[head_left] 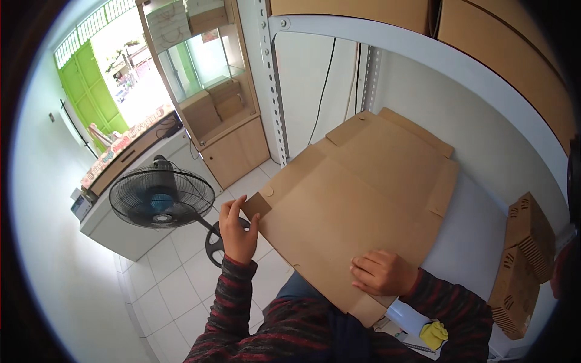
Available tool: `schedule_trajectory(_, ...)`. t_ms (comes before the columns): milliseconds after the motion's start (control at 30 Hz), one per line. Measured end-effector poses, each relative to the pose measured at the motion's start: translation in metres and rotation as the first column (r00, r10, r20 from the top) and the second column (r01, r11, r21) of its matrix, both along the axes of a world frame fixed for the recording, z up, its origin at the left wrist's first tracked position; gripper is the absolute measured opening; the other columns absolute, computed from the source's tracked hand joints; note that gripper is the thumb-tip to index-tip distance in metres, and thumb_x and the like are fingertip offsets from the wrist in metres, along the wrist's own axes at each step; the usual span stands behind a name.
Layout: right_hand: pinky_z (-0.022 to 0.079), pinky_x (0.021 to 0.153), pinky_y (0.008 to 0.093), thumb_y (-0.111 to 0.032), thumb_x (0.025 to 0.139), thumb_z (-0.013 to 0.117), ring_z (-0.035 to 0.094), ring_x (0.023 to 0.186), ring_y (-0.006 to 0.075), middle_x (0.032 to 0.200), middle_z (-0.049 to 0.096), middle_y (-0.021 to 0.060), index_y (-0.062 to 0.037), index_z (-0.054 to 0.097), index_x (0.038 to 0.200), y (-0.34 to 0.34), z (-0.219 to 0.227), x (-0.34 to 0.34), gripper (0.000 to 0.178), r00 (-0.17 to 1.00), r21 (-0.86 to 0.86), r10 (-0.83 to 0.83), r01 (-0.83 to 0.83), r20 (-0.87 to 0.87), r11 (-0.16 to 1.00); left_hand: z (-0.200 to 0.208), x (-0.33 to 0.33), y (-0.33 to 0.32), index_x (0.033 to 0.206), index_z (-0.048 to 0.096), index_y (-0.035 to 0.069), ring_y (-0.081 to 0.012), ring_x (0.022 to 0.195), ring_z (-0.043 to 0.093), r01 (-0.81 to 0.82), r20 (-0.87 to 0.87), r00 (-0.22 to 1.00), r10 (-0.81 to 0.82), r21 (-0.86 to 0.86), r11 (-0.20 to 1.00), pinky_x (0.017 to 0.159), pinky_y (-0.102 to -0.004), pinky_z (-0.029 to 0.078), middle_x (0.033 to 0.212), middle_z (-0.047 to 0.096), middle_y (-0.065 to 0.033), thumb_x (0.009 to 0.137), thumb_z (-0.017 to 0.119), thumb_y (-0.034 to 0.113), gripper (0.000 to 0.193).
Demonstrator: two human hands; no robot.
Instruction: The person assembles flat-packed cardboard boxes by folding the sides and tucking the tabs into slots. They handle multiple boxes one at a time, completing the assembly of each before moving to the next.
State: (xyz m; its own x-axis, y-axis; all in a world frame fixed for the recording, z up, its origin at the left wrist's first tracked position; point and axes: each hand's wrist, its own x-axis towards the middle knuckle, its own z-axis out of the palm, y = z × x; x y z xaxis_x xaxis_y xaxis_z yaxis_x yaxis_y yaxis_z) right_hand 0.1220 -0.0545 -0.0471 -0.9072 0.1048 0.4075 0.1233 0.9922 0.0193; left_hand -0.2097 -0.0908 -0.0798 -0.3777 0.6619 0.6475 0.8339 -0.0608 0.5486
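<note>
A large flat brown cardboard box blank [357, 193] lies tilted across a white shelf surface [478, 236], its left part hanging out past the shelf edge. My left hand [237, 230] pinches a small corner flap on the blank's left edge. Near the blank's lower edge, my right hand [382, 273] presses down flat on the cardboard with fingers curled. Both forearms wear dark striped sleeves.
A black standing fan [162, 197] is on the tiled floor at left, beside a white counter [115, 224]. A wooden glass cabinet [212, 91] stands behind. Folded brown cartons [525, 266] are stacked at right. A metal shelf post [273, 91] rises ahead. A yellow object [434, 334] lies below.
</note>
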Motion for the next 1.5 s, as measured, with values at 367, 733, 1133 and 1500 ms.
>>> schedule_trajectory(367,0.051,0.067,0.0294,-0.015,0.073,0.066,0.062,0.083,0.0189,0.091,0.064,0.0074,-0.0041,0.062,0.081,0.000,-0.007,-0.001,0.014,0.999,0.075,-0.002,0.006,-0.054,0.997,-0.003,0.003,0.000,0.108,0.063,0.002,-0.0292,0.096,0.060,-0.009,-0.150,0.989,0.010,0.006,1.000,0.085,-0.0363,0.047,0.105,0.060,-0.0125,0.072,0.071,0.003,0.037)
schedule_trajectory(733,0.051,0.069,0.0331,-0.015,0.073,0.071,0.061,0.080,0.0206,0.094,0.063,0.0070,-0.0042,0.064,0.088,0.003,-0.008,0.001,0.020,0.998,-0.066,-0.018,0.014,-0.053,0.998,-0.034,-0.008,-0.010,0.105,0.057,-0.001,-0.0134,0.080,0.064,0.306,0.524,0.823,-0.218,-0.086,0.948,0.069,-0.0246,0.051,0.090,0.064,-0.0061,0.088,0.063,0.007,0.020)
schedule_trajectory(1133,0.050,0.075,0.0385,-0.013,0.075,0.071,0.061,0.085,0.0280,0.097,0.063,0.0096,-0.0037,0.064,0.088,0.027,0.012,0.027,0.017,0.935,-0.203,-0.311,0.276,-0.171,0.939,0.008,0.008,0.003,0.116,0.049,0.003,-0.0107,0.073,0.061,0.429,0.919,0.279,-0.280,0.141,0.892,0.060,-0.0267,0.050,0.094,0.061,-0.0046,0.099,0.050,0.025,0.028)
schedule_trajectory(1500,0.048,0.084,0.0337,-0.020,0.086,0.067,0.062,0.094,0.0232,0.097,0.066,0.0113,-0.0012,0.065,0.085,0.059,0.000,0.070,0.018,0.744,-0.686,-0.616,0.306,-0.260,0.660,0.020,0.038,-0.007,0.132,0.041,-0.001,-0.0287,0.100,0.064,0.779,0.916,-0.377,-0.137,0.393,0.489,0.081,-0.0437,0.057,0.121,0.057,-0.0145,0.095,0.052,0.013,0.041)
